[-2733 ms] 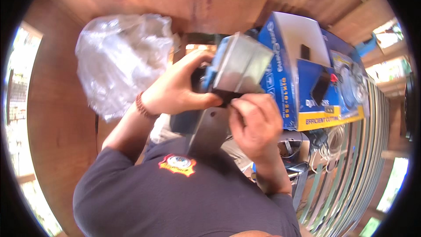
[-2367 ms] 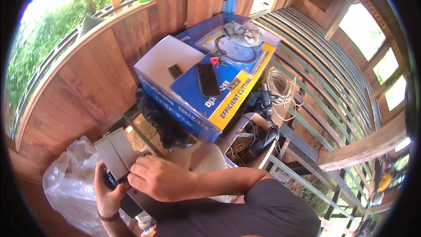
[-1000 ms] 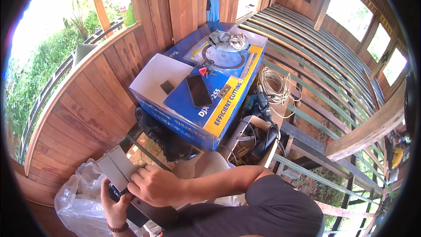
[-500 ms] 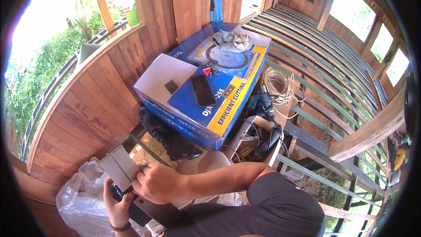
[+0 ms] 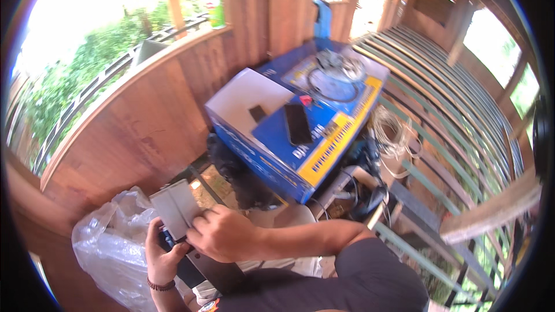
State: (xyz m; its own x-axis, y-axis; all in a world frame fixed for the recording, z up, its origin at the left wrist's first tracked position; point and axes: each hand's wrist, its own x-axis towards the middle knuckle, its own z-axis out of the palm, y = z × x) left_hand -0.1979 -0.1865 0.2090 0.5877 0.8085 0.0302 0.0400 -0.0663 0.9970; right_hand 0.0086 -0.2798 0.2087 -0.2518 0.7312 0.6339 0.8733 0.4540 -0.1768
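Both hands are low at the left of the picture. My left hand (image 5: 161, 254) grips the underside of a small grey box (image 5: 175, 207) that has a blue part beneath it. My right hand (image 5: 221, 234) reaches across my body and pinches the same box at its right edge. A flat dark panel (image 5: 215, 268) hangs under the hands. Just left of them lies a crumpled clear plastic bag (image 5: 110, 248).
A big blue and yellow cardboard box (image 5: 300, 133) stands ahead, with a black phone (image 5: 297, 123), cable coils and a blade on top. White cord (image 5: 392, 138) and a dark power tool (image 5: 370, 188) lie to its right. A curved wooden wall (image 5: 133, 133) runs left; slatted floor lies right.
The view swung from a close look at the grey box to a wide look over the blue carton. Both hands kept hold of the grey box, low left.
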